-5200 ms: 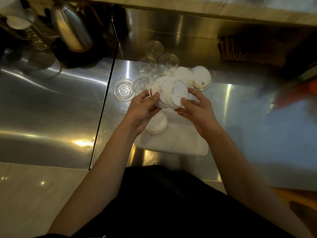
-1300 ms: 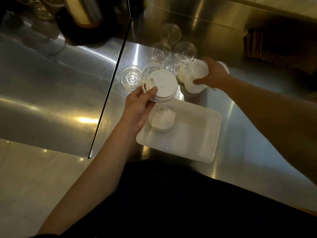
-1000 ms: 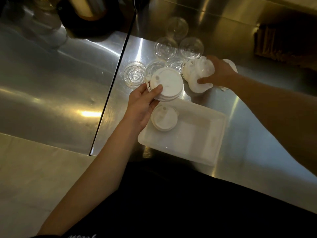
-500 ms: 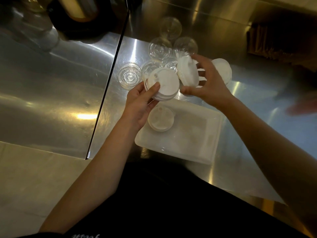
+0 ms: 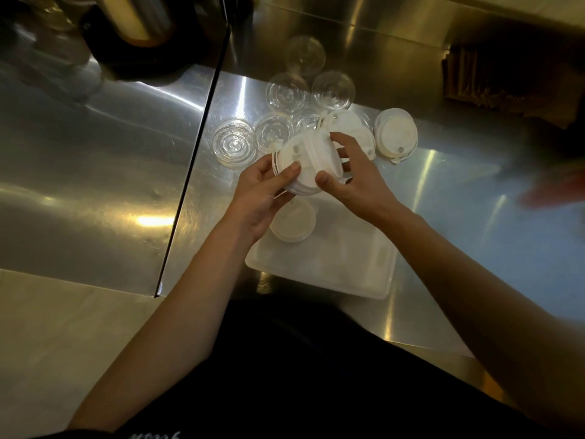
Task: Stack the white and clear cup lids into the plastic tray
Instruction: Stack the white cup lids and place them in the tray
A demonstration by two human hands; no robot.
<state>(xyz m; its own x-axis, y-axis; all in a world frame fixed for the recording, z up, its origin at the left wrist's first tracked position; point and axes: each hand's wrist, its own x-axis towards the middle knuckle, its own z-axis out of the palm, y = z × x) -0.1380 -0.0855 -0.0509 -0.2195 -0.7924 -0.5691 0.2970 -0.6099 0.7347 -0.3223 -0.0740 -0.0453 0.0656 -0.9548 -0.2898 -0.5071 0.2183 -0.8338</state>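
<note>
I saw the plastic tray (image 5: 342, 267) sitting on the steel desk (image 5: 459, 204) close to the person's body. In its far-left corner lay 1 short pile of white lids (image 5: 292, 224); the rest of its floor was bare. Above the tray's far edge, both hands held a tilted stack of white lids (image 5: 302, 166) clear of the desk. The left hand (image 5: 259, 191) gripped the stack from the left, thumb pressed across the top lid and fingers curled beneath. The right hand (image 5: 351, 175) pinched the stack's right rim between thumb and bent fingers. Both forearms reached forward and met over the tray. Beyond the hands, several clear lids (image 5: 232, 144) lay spread on the desk, and 2 more heaps of white lids (image 5: 395, 133) rested to their right, outside the tray.
</note>
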